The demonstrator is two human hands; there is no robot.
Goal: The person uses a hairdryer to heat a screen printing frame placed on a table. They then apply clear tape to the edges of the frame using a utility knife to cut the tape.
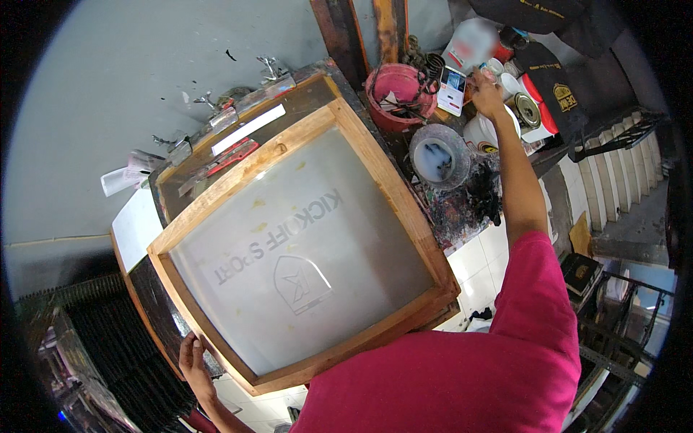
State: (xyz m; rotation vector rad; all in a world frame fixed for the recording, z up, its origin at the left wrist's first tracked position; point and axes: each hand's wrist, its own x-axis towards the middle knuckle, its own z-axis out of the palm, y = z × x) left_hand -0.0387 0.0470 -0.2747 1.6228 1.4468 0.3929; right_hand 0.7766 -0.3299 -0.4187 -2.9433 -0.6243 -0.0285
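Note:
A wooden-framed printing screen [390,191] leans on the worktable in front of me, its pale mesh bearing mirrored lettering and an arched emblem. My left hand [193,361] is by the frame's lower left side, fingers stretched and holding nothing I can see; whether they touch the wood I cannot tell. Far to the right, my right hand [487,95] reaches in among containers, fingers extended beside a white phone [452,91] and close to a small jar [494,67]. Its fingertips partly blend with the things behind them.
Beside the frame stand a pink bucket [395,119] and a clear tub [439,155] of milky liquid. Paint cans [527,110] and a white jug [469,45] crowd the right. Metal clamps [271,68] and a red-handled cutter [233,156] lie along the back.

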